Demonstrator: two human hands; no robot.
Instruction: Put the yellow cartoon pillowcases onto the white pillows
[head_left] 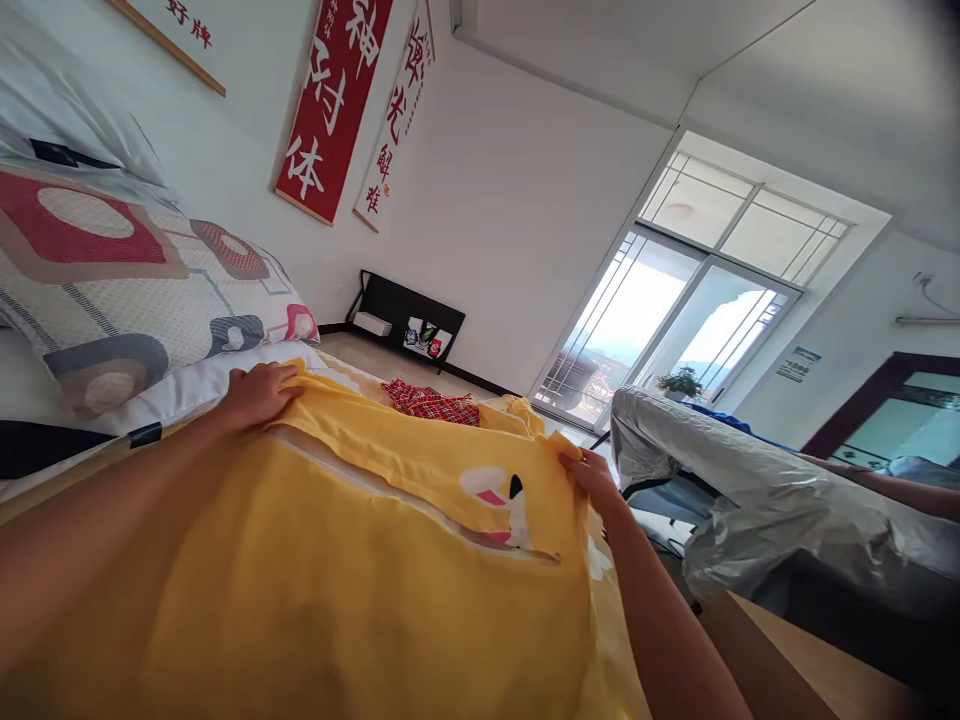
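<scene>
Closest to me, the yellow cloth (pixel 322 580) lies spread across the bed, with a folded-back strip running across it from one hand to the other and a small cartoon print (pixel 501 500) near the right end. The left hand (pixel 259 395) rests on the left end of that fold, fingers curled down over the edge and gripping it. The right hand (pixel 592 480) holds the right edge of the cloth, pinched between thumb and fingers. Just past the fold lies a red checked cloth (pixel 431 402). To the left sits a patterned pillow (pixel 135 290); to the right, a crinkled silver cover (pixel 750 490). Farther back a black shelf (pixel 409 325) stands against the wall under a red banner (pixel 334 100), and a glass door (pixel 660 330) lets in daylight.
</scene>
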